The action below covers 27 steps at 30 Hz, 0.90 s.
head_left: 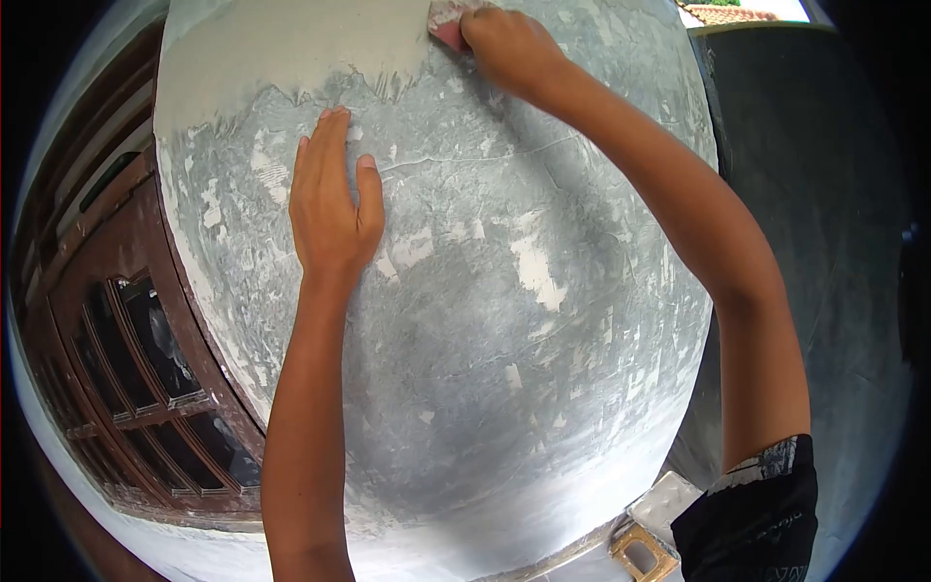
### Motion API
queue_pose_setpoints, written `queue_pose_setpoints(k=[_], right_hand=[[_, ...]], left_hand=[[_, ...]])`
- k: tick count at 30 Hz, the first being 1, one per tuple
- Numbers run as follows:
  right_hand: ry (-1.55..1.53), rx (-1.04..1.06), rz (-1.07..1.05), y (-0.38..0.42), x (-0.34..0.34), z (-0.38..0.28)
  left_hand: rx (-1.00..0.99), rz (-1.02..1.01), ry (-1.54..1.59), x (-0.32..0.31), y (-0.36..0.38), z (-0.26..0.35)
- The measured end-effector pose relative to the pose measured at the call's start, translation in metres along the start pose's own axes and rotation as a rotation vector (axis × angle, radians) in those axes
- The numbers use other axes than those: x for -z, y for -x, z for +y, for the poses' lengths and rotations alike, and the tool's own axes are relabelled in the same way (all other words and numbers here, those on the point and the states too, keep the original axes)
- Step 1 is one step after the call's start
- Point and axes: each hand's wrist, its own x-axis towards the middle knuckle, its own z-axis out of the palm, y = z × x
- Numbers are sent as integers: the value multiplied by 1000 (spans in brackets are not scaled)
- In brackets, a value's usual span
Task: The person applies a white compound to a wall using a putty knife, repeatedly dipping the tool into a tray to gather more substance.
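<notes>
Mottled grey wall [465, 320], patched with white, fills the middle of the view, its upper left part under a smooth cream coat [291, 48] with a ragged lower edge. Beyond the wall's left side is a brown wooden frame with glass panes [145, 417]; beyond its right side stands a dark, smooth panel [824, 242]. Orange roof tiles [732, 14] show past the wall's upper right corner, and a yellowish frame with an opening [643, 555] lies by its foot.

At the top of the wall, beside the cream coat, the right hand [514, 48] is closed around a flat, reddish-pink scraper with pale smears [449, 23]. One corner of it points down; the picture's top edge cuts it off, so its long axis is unclear. The left hand [335, 204] is open, palm toward the wall, fingers pointing up, just below the coat's edge.
</notes>
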Motion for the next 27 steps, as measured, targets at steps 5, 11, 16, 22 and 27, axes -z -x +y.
queue_pose_setpoints(k=[5,11,16,22,27], right_hand=[[-84,-43,-79,56,26,-61],[-141,-220,0,-37,-5,2],[21,-4,-105,59,13,-59],[-117,-60,278,-26,-3,25],[-2,-141,-56,-7,1,17]], left_hand=[[-21,-8,-9,0,1,1],[-8,1,-21,0,1,0],[-2,13,18,-1,2,-2],[-5,3,-30,-2,1,0],[-8,0,-7,-1,0,0]])
